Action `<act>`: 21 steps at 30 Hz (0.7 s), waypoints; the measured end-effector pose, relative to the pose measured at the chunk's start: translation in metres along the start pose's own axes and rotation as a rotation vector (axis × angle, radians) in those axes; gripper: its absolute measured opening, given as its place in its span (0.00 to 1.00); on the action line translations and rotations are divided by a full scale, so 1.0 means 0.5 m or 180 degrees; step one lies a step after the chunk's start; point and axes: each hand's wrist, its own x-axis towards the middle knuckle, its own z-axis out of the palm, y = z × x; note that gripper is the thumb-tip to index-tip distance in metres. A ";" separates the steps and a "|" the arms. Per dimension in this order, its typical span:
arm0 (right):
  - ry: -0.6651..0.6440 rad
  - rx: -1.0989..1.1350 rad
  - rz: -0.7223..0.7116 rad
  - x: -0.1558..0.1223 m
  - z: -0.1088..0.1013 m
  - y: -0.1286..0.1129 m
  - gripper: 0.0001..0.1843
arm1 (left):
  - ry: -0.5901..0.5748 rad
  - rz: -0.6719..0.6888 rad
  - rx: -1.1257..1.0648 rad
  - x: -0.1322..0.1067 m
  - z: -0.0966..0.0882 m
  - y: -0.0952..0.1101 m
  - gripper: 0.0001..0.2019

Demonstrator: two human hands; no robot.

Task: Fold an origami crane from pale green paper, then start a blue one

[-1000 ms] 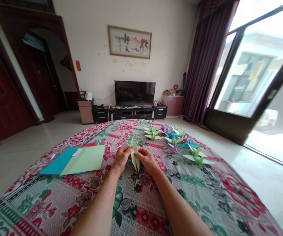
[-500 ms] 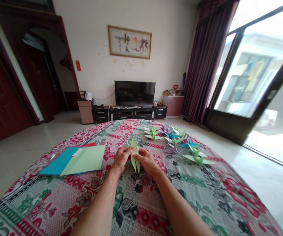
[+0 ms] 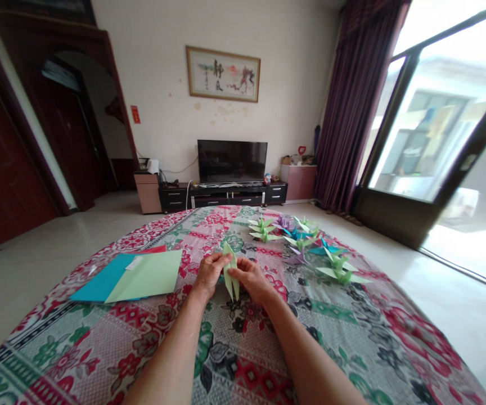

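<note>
A light green folded paper [image 3: 231, 281] is held upright over the middle of the table, its top pointed and its lower end split into two narrow points. My left hand [image 3: 210, 274] pinches its left side between thumb and fingers. From the other side, my right hand [image 3: 251, 277] grips it with the thumb across the front. Fingers behind the paper are partly hidden. To the right stand several finished paper cranes, among them a green crane [image 3: 343, 274], a blue crane [image 3: 327, 247] and a purple crane [image 3: 297, 257].
Flat sheets lie at the left: a green sheet [image 3: 152, 275], a blue sheet [image 3: 99, 278] and a red sheet [image 3: 156, 248], with a small white piece [image 3: 134, 262] on top. A patterned cloth [image 3: 150, 349] covers the round table. Beyond it stands a television [image 3: 232, 161].
The folded paper has turned slightly between my fingers and its top looks narrower and lower. Both hands keep hold of it. The view has shifted a little.
</note>
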 end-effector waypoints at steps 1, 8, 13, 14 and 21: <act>0.0032 -0.0034 0.0008 0.000 0.001 -0.001 0.17 | 0.0010 0.0000 0.0013 0.001 0.000 0.001 0.13; -0.0175 -0.0323 0.0031 -0.004 0.003 -0.002 0.14 | 0.0294 0.0251 -0.0121 0.012 -0.004 0.009 0.14; -0.0291 -0.0371 0.0073 -0.006 0.000 -0.005 0.14 | 0.0394 0.0182 -0.0236 0.011 -0.003 0.020 0.14; -0.0299 -0.0383 0.0085 -0.007 0.000 -0.006 0.14 | 0.0407 0.0160 -0.0258 0.010 -0.003 0.023 0.14; -0.0303 -0.0398 0.0119 -0.013 0.004 -0.013 0.14 | 0.0509 0.0160 -0.0183 0.007 -0.005 0.030 0.15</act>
